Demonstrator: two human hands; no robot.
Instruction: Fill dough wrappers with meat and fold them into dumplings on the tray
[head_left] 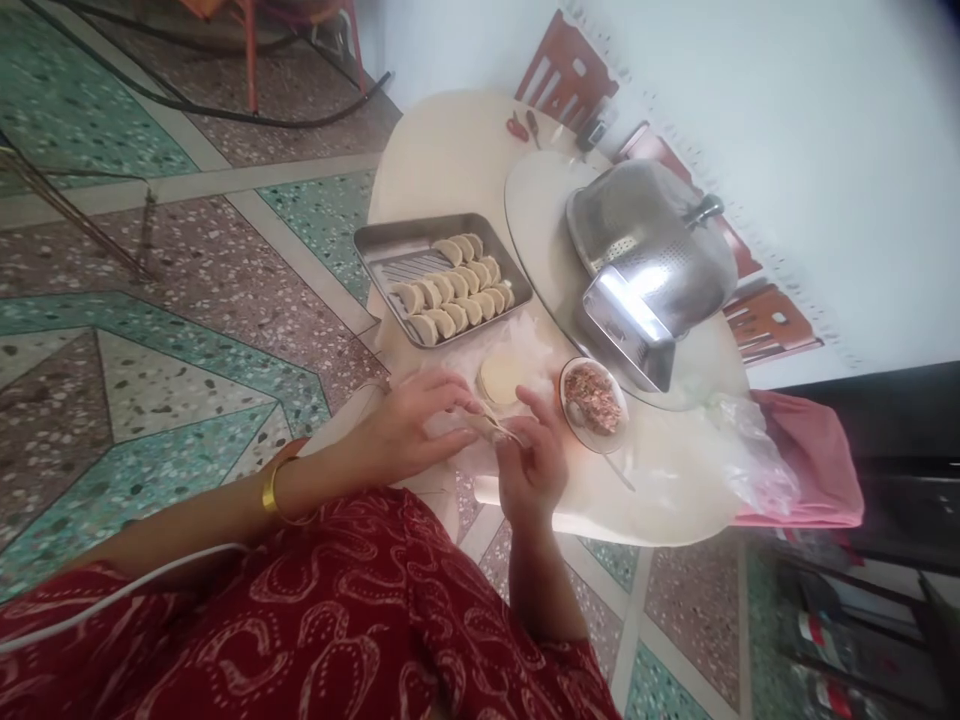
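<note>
We are pinching a wrapper (491, 428) between left hand (409, 425) and right hand (529, 465), both closed on it | its long axis running hand to hand | stack (501, 375) just beyond, bowl (592, 403) nearer the right.

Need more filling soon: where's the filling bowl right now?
Head view: the filling bowl sits on the table just beyond the right hand, beside the wrapper stack.

- Bright, soft daylight throughout; shadows faint.
- Strong white glare on the metal colander (651, 262) at the table's (450, 150) far edge.
- Wide-angle view tilted, with bent lines toward the corners.
- Hands slightly soft; right edge dark.
</note>
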